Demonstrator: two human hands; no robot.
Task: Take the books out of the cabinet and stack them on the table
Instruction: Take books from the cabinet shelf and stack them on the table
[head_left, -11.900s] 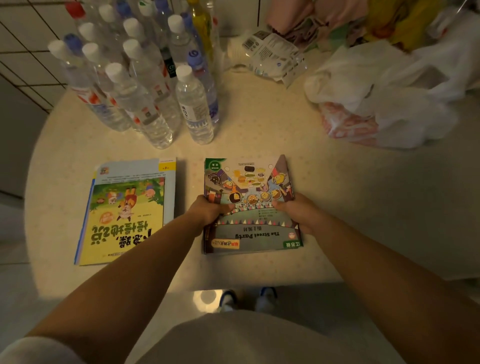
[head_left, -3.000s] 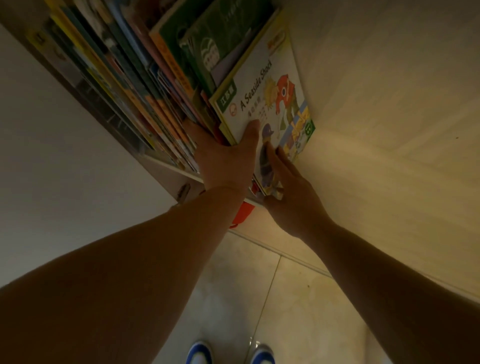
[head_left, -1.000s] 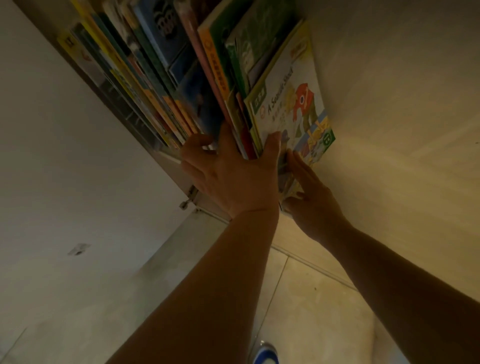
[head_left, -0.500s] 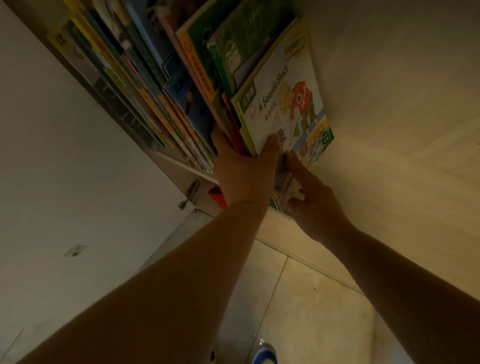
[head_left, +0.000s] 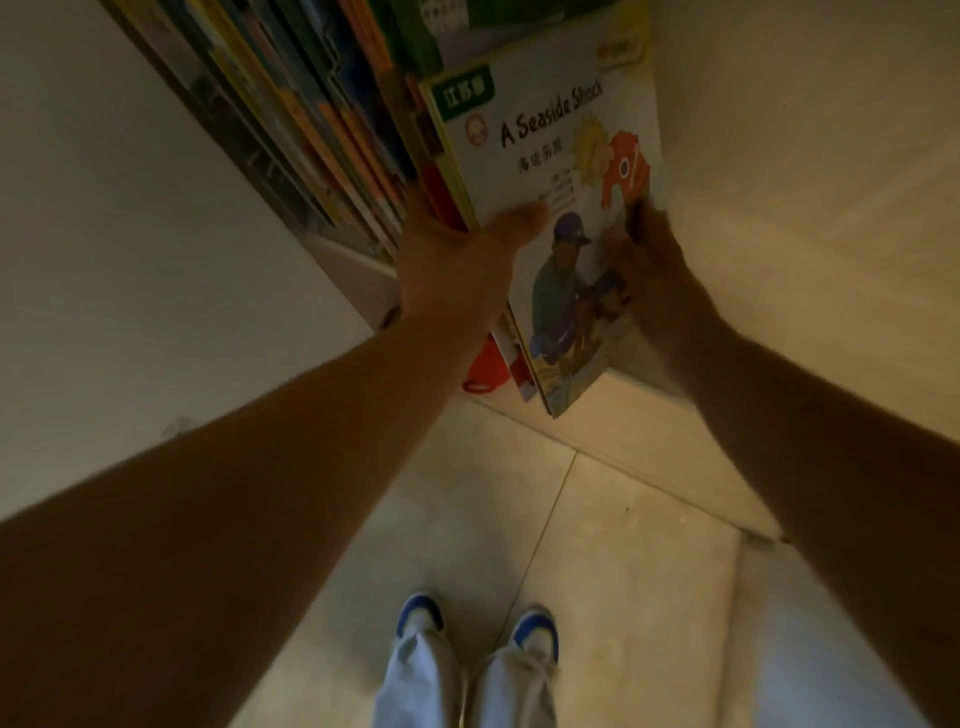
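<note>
A picture book titled "A Seaside Shock" (head_left: 550, 156) sticks partway out of the cabinet shelf, its lower corner past the shelf edge. My left hand (head_left: 457, 260) grips its spine side, thumb across the cover and fingers behind it. My right hand (head_left: 649, 260) holds the book's right edge; its fingers are blurred. Several more books (head_left: 322, 119) stand packed in a row to the left on the same shelf.
A pale cabinet wall (head_left: 805, 182) closes the shelf on the right. A white panel (head_left: 104, 234) lies to the left. A red object (head_left: 485, 366) sits under the shelf edge. Below are a tiled floor (head_left: 597, 545) and my shoes (head_left: 421, 616).
The Seaside Shock book has slid farther out of the shelf toward me. My left hand has moved from the neighbouring books onto this one. The table is out of view.
</note>
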